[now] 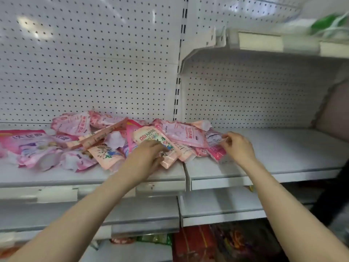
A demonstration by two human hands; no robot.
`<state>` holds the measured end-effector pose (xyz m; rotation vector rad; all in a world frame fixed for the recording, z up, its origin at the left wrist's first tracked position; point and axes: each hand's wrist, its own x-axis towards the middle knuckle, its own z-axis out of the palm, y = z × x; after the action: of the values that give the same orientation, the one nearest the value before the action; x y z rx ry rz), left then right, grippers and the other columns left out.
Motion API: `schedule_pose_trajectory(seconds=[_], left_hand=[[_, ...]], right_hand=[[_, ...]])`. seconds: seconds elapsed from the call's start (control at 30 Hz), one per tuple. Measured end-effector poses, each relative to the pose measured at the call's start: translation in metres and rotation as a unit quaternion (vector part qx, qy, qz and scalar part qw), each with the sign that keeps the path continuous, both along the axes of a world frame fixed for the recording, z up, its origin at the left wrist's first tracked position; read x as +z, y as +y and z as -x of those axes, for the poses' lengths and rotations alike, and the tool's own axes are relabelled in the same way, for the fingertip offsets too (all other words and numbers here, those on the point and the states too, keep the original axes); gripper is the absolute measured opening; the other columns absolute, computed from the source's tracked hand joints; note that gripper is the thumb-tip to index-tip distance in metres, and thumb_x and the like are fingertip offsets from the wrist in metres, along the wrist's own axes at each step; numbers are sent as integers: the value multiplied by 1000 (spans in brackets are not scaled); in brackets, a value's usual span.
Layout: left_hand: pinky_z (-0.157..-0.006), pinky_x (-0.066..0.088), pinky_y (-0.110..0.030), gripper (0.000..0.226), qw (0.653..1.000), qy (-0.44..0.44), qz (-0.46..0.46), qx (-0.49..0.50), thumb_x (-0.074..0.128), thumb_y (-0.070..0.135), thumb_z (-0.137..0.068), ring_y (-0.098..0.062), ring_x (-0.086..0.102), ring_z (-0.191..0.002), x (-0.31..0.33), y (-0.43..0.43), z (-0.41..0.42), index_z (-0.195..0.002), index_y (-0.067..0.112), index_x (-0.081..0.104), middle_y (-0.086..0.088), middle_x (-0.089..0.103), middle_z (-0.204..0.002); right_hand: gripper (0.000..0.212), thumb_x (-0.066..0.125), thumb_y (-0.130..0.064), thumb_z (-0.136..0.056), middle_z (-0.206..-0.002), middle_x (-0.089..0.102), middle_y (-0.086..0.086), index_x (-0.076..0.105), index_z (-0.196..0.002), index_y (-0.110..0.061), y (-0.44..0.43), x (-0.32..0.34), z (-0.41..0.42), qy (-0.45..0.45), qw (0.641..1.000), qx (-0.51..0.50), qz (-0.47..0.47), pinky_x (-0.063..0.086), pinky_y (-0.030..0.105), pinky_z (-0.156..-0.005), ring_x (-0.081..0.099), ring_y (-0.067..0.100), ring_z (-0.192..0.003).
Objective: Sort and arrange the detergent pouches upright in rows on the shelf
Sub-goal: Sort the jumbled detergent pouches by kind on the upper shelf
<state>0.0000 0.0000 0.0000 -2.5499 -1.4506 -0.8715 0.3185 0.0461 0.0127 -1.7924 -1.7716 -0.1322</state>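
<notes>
The task stood at its opening stage, with no part of the arrangement done. All visible pouches [105,140] lay flat or tilted in one loose heap on the shelf [273,148]. None stood upright and no row had been formed. The heap covered the left section of the shelf from near the back edge to near the front edge, and it crossed the seam into the right section. Several kinds were mixed together, some pale pink, some deep pink and some peach, so sorting by kind was also not yet done. The right section was bare from the heap to its right edge, and by judgement this was the space available for the first rows. The left hand [149,154] rested on a peach pouch [151,137] close to the front edge by the seam. Its fingers were curled over the pouch face, and as far as the view showed, it gripped that pouch. The right hand [237,146] was at the right end of the heap, with its fingers and thumb closed in a pinch on the edge of a pink pouch [217,152]. That pouch lay flat on the right section, just past the seam. Judged from this, the step in hand was drawing the first pouches out of the heap. Sorting, standing up and aligning were all left to do.
</notes>
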Motion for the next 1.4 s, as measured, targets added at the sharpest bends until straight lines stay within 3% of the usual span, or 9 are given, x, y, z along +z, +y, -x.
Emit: schedule_pose_trajectory(seconds=[0.13,0.33,0.47,0.63,0.8,0.9,1.13,1.3,1.4], left_hand=[[-99,39,-42,38,992,63,9,112,62,31,-83,-33,51,-118,2,31,-1,-118,16,65,-11,60,-125],[-102,37,-43,74,982,142,56,109,52,70,-78,-30,42,-129,0,45,1,-138,29,46,-3,45,-145],[-108,31,-46,94,956,262,100,87,61,73,-69,-28,29,-139,4,44,0,-148,38,24,5,28,-156],[-90,44,-40,49,987,143,-18,64,49,46,-84,-26,58,-115,-18,31,-11,-132,39,54,7,61,-129],[-110,33,-42,85,994,52,67,68,34,86,-73,-20,39,-135,-21,18,-16,-140,35,46,6,49,-144],[-110,32,-45,95,983,0,23,181,18,87,-74,-30,39,-135,-17,17,-11,-133,23,55,-5,51,-142],[-90,45,-40,70,928,-59,52,364,70,53,-75,-29,53,-108,-2,18,-9,-131,17,49,-6,63,-113],[-50,35,-24,85,921,-192,17,337,72,23,-81,-10,51,-59,7,26,-18,-150,18,22,8,54,-65],[-58,41,-30,65,920,-264,-14,290,68,24,-87,-12,55,-66,11,26,-27,-144,19,37,2,63,-83]], right_hand=[[27,62,-40,-91,-108,67,9,65,-105,-18,12,-16,8,-33,991,-15,127,51,38,-85,60,27,-98],[36,58,-53,-89,-98,68,4,66,-96,-19,35,-19,-8,-50,990,-6,129,53,37,-80,62,24,-91],[47,56,-53,-92,-107,67,7,52,-118,-14,56,-12,-11,-27,984,17,174,48,33,-76,64,28,-96],[37,55,-37,-95,-118,66,9,56,-125,-14,76,3,13,-84,993,70,48,50,37,-86,60,30,-106],[45,48,-45,-96,-128,64,6,51,-136,-26,96,13,63,-137,965,169,147,50,35,-88,63,27,-108],[71,45,-65,-87,-143,54,5,30,-150,-38,114,5,67,-109,953,187,212,48,39,-98,59,28,-118],[87,72,-69,-69,-136,61,4,48,-142,-29,136,26,60,-98,943,186,260,48,32,-94,60,25,-116],[29,79,-36,-79,-105,74,3,71,-99,-18,122,30,43,65,939,206,266,58,42,-87,71,22,-89],[25,71,-21,-86,-110,70,1,62,-105,-34,103,22,35,168,913,266,261,58,51,-86,72,28,-93]])
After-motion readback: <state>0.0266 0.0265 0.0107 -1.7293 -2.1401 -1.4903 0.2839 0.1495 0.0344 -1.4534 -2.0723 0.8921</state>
